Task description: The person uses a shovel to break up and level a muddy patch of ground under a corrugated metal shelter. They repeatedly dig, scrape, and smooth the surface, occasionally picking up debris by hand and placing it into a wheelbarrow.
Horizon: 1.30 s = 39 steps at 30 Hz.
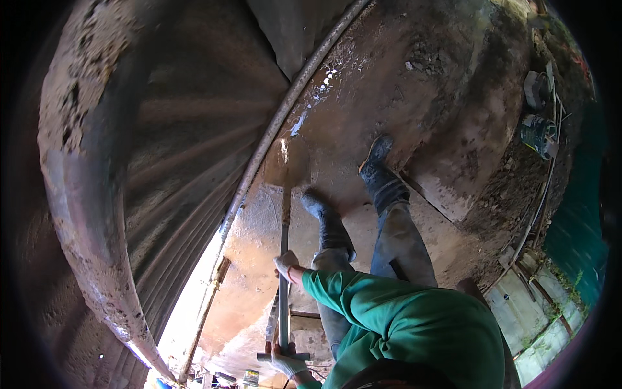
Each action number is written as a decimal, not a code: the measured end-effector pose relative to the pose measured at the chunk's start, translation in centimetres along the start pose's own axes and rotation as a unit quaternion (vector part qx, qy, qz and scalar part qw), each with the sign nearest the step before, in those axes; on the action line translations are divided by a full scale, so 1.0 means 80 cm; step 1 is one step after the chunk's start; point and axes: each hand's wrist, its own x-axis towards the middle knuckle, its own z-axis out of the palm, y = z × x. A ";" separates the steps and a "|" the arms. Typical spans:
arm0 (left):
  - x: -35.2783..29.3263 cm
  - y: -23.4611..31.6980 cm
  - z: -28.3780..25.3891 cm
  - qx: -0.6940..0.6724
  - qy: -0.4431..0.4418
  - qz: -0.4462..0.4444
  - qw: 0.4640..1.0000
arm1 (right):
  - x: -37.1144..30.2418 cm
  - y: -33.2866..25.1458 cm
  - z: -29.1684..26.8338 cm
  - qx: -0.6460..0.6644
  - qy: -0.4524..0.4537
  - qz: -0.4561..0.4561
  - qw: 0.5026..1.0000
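The left hand [285,365] has its fingers clenched around the crossbar [303,356] of a shovel [284,236], and the right hand's [286,264] fingers grasp the shaft. Ahead of the right fingers, the blade [286,171] meets muddy ground [259,285]; boots [332,225] stand ahead and rightward.

Muddy work site: wet earth [369,71], mud-caked metal pipe [97,214]
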 end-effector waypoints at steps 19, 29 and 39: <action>-0.271 -0.038 0.376 0.036 -0.324 0.098 0.940 | 0.067 -0.424 -0.380 0.162 -0.063 -0.265 0.949; -0.165 0.050 0.110 0.171 -0.133 0.167 0.962 | -0.029 -0.089 -0.162 0.250 -0.021 -0.003 0.968; -0.186 0.041 0.145 0.168 -0.160 0.137 0.963 | 0.009 -0.086 -0.224 0.273 -0.003 -0.004 0.962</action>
